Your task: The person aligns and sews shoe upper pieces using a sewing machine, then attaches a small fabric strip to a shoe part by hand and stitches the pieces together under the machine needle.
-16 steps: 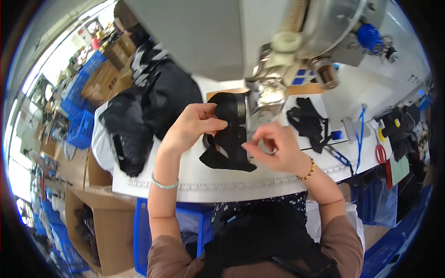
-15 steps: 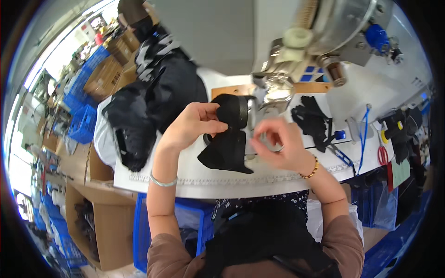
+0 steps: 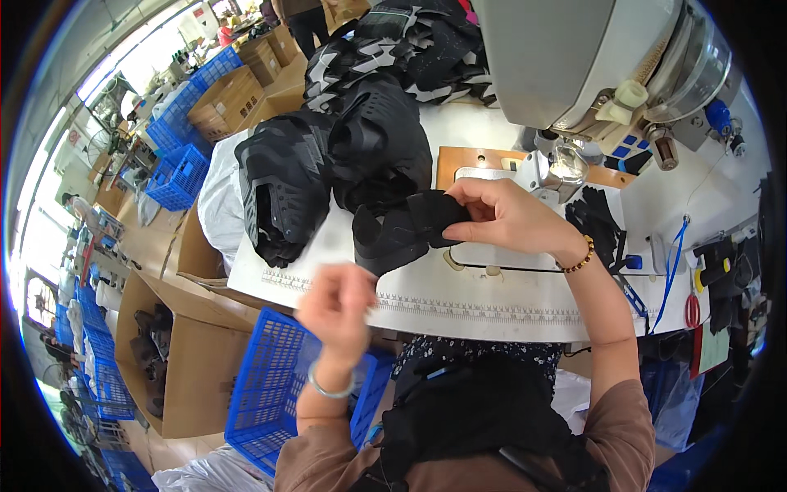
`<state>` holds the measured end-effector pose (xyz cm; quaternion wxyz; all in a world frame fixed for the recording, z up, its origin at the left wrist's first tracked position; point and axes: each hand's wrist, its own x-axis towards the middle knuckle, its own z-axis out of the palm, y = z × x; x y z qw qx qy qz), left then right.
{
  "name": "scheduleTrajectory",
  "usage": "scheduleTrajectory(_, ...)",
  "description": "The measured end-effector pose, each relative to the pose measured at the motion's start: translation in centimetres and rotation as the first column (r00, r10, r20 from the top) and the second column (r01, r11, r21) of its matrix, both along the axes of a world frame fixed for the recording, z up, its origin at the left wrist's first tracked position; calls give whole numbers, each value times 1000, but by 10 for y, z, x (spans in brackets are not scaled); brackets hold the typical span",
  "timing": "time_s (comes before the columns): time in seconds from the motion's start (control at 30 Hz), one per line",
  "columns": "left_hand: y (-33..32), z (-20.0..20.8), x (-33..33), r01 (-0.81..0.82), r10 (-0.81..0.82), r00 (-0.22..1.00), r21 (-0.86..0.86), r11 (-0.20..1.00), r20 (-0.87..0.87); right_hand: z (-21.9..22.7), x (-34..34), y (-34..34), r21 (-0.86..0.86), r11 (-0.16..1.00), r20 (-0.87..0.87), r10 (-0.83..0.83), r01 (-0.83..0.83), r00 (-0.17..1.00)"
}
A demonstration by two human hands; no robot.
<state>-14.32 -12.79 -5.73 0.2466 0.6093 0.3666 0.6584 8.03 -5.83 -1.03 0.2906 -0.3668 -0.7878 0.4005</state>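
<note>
My right hand (image 3: 512, 217) pinches the right end of a black fabric piece (image 3: 402, 238), thumb below and fingers above. The piece looks like part of a shoe upper; it is curved and held over the white table's front half. Just off its lower left edge is my left hand (image 3: 336, 312), above the table's front edge, its fingers smeared by motion; whether it holds anything does not show. Black shoe uppers (image 3: 287, 184) lie heaped behind and left of the piece. Behind my right hand stands a sewing machine (image 3: 561, 168), with its shiny metal foot area over the table.
A ruler strip (image 3: 492, 310) runs along the table's front edge. Blue thread snips (image 3: 631, 295), a blue cord (image 3: 679, 246) and red-handled scissors (image 3: 693, 310) are at the right. Black scraps (image 3: 597, 217) lie beside the machine. A blue crate (image 3: 270, 385) and a cardboard box (image 3: 205, 377) stand below left.
My left hand has let go of the black piece and moved down and left. My right hand now grips the piece, which has turned and shifted left towards the heap. The view has swung left.
</note>
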Motion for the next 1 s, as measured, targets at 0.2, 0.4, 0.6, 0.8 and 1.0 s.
scheduleTrajectory(0.2, 1, -15, 59, 494, -218, 781, -365, 789, 585, 1, -6, -3, -77, 997, -46, 23, -26, 999)
scheduleTrajectory(0.4, 11, -7, 69, 367, -176, 812, -253, 895, 556, 18, -10, -11, 47, 998, 48, -35, 33, 998)
scheduleTrajectory(0.6, 15, -6, 68, 367, -197, 830, -244, 898, 522, 11, -20, -16, 676, 726, -124, -53, 124, 991)
scheduleTrajectory(0.8, 17, -16, 62, 167, -90, 900, -147, 975, 427, -13, -10, -41, 938, 338, 114, -91, -78, 989)
scheduleTrajectory(1.0, 15, -10, 66, 328, -230, 819, -100, 939, 526, -14, -10, -35, 995, 84, 65, -68, -59, 996)
